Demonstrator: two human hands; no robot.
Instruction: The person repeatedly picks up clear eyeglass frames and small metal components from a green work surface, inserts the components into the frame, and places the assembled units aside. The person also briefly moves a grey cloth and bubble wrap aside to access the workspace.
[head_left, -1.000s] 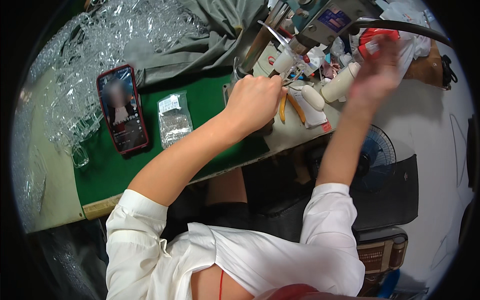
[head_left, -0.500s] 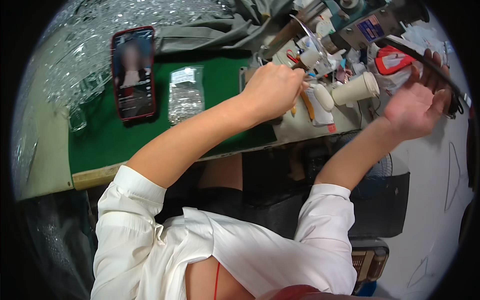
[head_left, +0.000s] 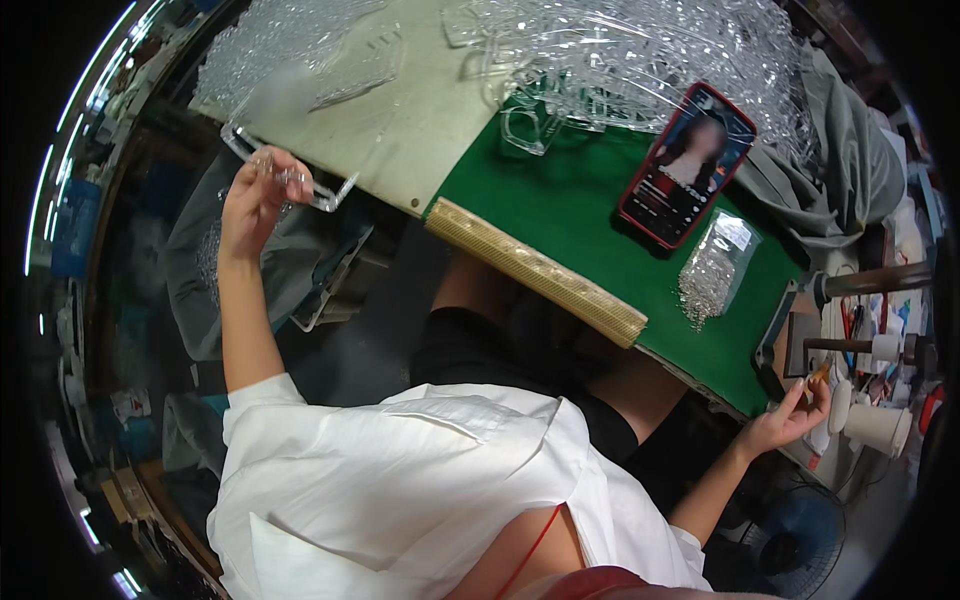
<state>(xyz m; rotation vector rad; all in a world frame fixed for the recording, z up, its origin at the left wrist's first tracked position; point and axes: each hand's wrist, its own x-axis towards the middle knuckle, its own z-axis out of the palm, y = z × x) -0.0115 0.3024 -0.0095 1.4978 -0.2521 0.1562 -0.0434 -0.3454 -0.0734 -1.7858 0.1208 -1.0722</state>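
Observation:
Out past the left end of the table, my left hand (head_left: 255, 205) is closed on a clear plastic eyeglass frame (head_left: 328, 199). Parts of the frame stick out on both sides of the fingers. Far to the right, my right hand (head_left: 785, 425) is beside the bench machine (head_left: 850, 345), thumb and fingers pinched together near a small brownish-orange piece; what the fingertips hold is too small to make out. Similar clear frames lie in a large pile (head_left: 640, 50) at the back of the table. One clear frame (head_left: 530, 130) lies at the pile's near edge.
A phone in a red case (head_left: 685, 165) and a clear bag of small metal pieces (head_left: 715, 265) lie on the green mat (head_left: 560, 210). Grey cloth (head_left: 830, 150) is heaped behind them. Near my right hand are a white cup (head_left: 880, 425) and, lower down, a fan (head_left: 795, 540).
The view has swung left. My left hand has gone from the machine area to the far left and now holds a clear frame. My right hand has left the black lever and come lower.

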